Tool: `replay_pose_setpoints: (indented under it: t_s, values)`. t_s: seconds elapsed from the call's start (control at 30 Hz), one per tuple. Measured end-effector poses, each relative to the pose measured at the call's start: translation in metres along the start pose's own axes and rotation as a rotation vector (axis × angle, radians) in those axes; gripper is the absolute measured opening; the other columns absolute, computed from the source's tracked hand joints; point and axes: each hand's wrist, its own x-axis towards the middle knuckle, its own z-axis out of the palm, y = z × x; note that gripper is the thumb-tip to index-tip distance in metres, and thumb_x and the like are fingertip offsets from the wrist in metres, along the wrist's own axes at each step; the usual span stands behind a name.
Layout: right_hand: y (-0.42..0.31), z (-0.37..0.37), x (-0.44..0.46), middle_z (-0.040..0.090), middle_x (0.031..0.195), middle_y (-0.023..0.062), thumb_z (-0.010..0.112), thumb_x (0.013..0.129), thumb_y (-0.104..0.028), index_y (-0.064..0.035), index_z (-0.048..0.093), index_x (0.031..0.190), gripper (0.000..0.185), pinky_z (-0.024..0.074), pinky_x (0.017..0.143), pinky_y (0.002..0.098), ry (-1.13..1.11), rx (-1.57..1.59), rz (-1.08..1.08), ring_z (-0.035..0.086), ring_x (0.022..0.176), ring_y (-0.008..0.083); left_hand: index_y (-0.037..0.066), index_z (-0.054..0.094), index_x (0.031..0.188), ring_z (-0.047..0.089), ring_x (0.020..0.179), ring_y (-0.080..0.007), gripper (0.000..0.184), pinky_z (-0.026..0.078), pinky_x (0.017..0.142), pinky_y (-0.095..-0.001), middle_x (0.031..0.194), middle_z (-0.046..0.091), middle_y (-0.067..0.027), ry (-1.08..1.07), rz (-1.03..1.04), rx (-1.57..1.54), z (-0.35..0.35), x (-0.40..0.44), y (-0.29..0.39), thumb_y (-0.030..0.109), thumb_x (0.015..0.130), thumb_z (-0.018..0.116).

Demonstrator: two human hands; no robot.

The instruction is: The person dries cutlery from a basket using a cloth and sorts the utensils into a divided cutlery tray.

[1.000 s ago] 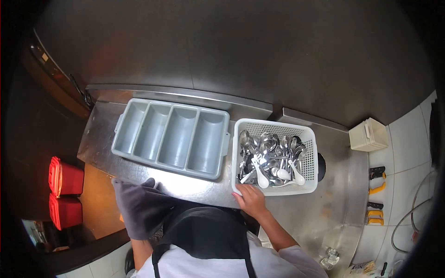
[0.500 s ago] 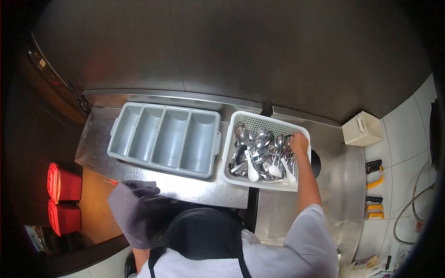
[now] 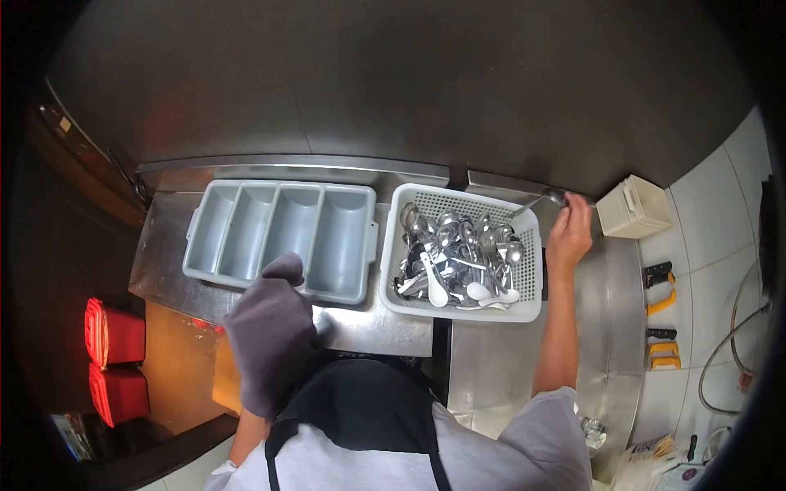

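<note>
Dressed in a black apron (image 3: 356,405), at a steel counter (image 3: 377,331). Swathed in a grey cloth (image 3: 274,340) on the left hand, at the near side of a divided grey tray (image 3: 340,237); impossible to tell whether spread or clenched beneath. Farther right, beside a white basket (image 3: 471,204) heaped with cutlery (image 3: 467,237), pinching a metal spoon (image 3: 555,195) near its bowl in the right hand (image 3: 571,233). Held just beyond and left of those fingertips, slanting lengthwise back leftward to the basket's far right corner; close to the right hand, well apart from the left. Behind, backed by a dark wall (image 3: 409,82).
</note>
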Motion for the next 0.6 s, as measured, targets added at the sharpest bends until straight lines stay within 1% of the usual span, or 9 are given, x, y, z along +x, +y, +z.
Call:
replay_pose_setpoints:
  t_s: [0.13, 0.23, 0.3, 0.37, 0.4, 0.43, 0.47, 0.53, 0.6]
  values:
    - [-0.023, -0.02, 0.017, 0.069, 0.111, 0.0123, 0.059, 0.092, 0.005, -0.0027, 0.071, 0.111, 0.024, 0.0555, 0.087, 0.0385, 0.158, 0.132, 0.072, 0.068, 0.103, 0.0282, 0.003, 0.06, 0.09, 0.06, 0.103, -0.0295, 0.023, 0.051, 0.08, -0.0385, 0.095, 0.061, -0.0132, -0.111, 0.162, 0.022, 0.02, 0.021, 0.025, 0.004, 0.069, 0.07]
    - [-0.064, -0.031, 0.016, 0.069, 0.107, 0.0123, 0.06, 0.09, 0.008, -0.0017, 0.073, 0.107, 0.024, 0.0555, 0.086, 0.0378, 0.088, 0.161, -0.004, 0.068, 0.1, 0.027, 0.003, 0.06, 0.089, 0.06, 0.105, -0.0305, 0.023, 0.051, 0.08, -0.0391, 0.096, 0.061, -0.0136, -0.208, 0.28, 0.05, 0.039, 0.038, 0.043, 0.003, 0.068, 0.07]
    - [-0.104, -0.029, 0.009, 0.07, 0.104, 0.0115, 0.063, 0.085, 0.008, -0.0037, 0.074, 0.106, 0.027, 0.0562, 0.078, 0.0381, 0.063, 0.354, -0.019, 0.069, 0.095, 0.0255, 0.003, 0.061, 0.088, 0.059, 0.106, -0.0311, 0.023, 0.051, 0.081, -0.0396, 0.096, 0.061, -0.0138, -0.276, 0.357, 0.07, 0.055, 0.05, 0.055, 0.003, 0.067, 0.069]
    - [-0.152, -0.026, -0.004, 0.069, 0.1, 0.0108, 0.063, 0.083, 0.012, -0.0026, 0.074, 0.104, 0.028, 0.056, 0.077, 0.0363, 0.012, 0.395, -0.071, 0.068, 0.091, 0.0245, 0.003, 0.061, 0.087, 0.059, 0.107, -0.0317, 0.022, 0.051, 0.081, -0.0401, 0.097, 0.06, -0.014, -0.332, 0.377, 0.049, 0.075, 0.061, 0.066, 0.003, 0.066, 0.069]
    - [-0.178, -0.021, -0.012, 0.069, 0.099, 0.0114, 0.064, 0.082, 0.01, -0.0027, 0.075, 0.104, 0.027, 0.056, 0.075, 0.0367, 0.003, 0.557, -0.02, 0.068, 0.088, 0.0254, 0.003, 0.061, 0.087, 0.059, 0.108, -0.032, 0.022, 0.051, 0.081, -0.0403, 0.097, 0.06, -0.0141, -0.352, 0.335, -0.022, 0.087, 0.063, 0.068, 0.003, 0.066, 0.069]
    - [-0.198, -0.016, -0.021, 0.069, 0.098, 0.012, 0.065, 0.083, 0.009, -0.003, 0.075, 0.104, 0.026, 0.0562, 0.073, 0.0364, -0.064, 0.593, -0.008, 0.069, 0.086, 0.025, 0.002, 0.062, 0.091, 0.058, 0.108, -0.0326, 0.025, 0.05, 0.082, -0.0406, 0.1, 0.061, -0.0154, -0.38, 0.212, -0.193, 0.099, 0.06, 0.061, 0.004, 0.068, 0.069]
    - [-0.219, -0.009, -0.022, 0.069, 0.098, 0.011, 0.067, 0.082, 0.008, -0.004, 0.075, 0.104, 0.026, 0.0562, 0.071, 0.0353, -0.015, 0.641, -0.035, 0.069, 0.083, 0.0238, 0.001, 0.062, 0.096, 0.058, 0.109, -0.0331, 0.028, 0.05, 0.084, -0.041, 0.103, 0.061, -0.0166, -0.388, 0.087, -0.365, 0.111, 0.058, 0.054, 0.005, 0.07, 0.069]
    - [-0.245, 0.0, -0.035, 0.07, 0.1, 0.0099, 0.072, 0.083, 0.004, -0.005, 0.074, 0.106, 0.025, 0.0559, 0.069, 0.0344, -0.127, 0.733, 0.036, 0.071, 0.083, 0.0227, -0.002, 0.062, 0.107, 0.058, 0.108, -0.0349, 0.038, 0.049, 0.087, -0.0413, 0.109, 0.062, -0.0206, -0.406, -0.453, -1.085, 0.15, 0.024, -0.001, 0.007, 0.071, 0.071]
    - [-0.253, 0.006, -0.042, 0.071, 0.102, 0.0102, 0.072, 0.086, 0.001, -0.0058, 0.074, 0.11, 0.026, 0.0566, 0.073, 0.0344, -0.311, 0.822, 0.041, 0.071, 0.087, 0.024, -0.004, 0.061, 0.113, 0.058, 0.108, -0.0371, 0.047, 0.047, 0.091, -0.0422, 0.113, 0.062, -0.0228, -0.423, -0.473, -1.033, 0.143, 0.013, -0.022, 0.012, 0.07, 0.074]
